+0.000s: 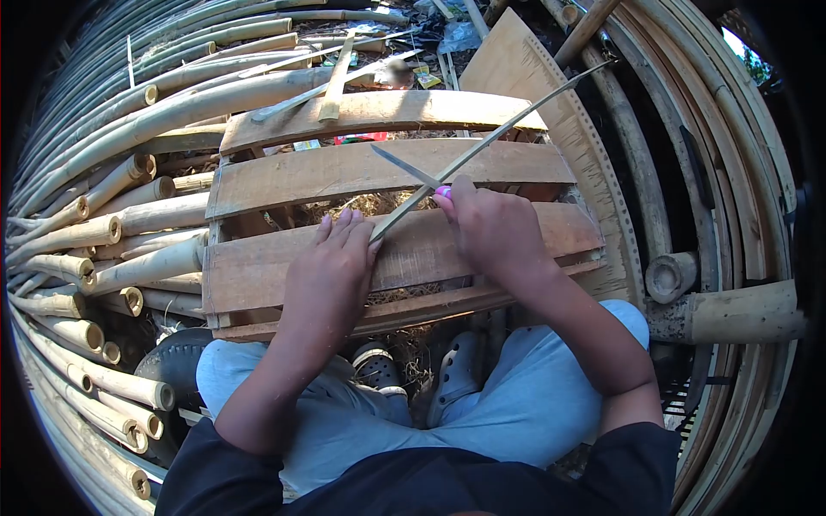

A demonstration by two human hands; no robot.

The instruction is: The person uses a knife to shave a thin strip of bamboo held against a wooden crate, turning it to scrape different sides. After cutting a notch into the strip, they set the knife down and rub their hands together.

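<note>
My right hand [497,225] is closed round the pink handle of a knife [403,164]. Its blade points up and to the left, crossing a long thin bamboo strip [508,126]. That strip slants from my left hand up toward the far right. Pressed over the strip's near end, my left hand [329,268] has its fingers on the front plank of a wooden slatted bench [284,176]. Part of the knife handle is hidden in my right fist.
Stacked bamboo poles [112,232] fill the left side. A thin wooden board [551,103] leans at the right, beside long bamboo lengths [727,129]. Two loose slats [338,77] lie across the bench's far edge. My shoes [456,370] are below the bench.
</note>
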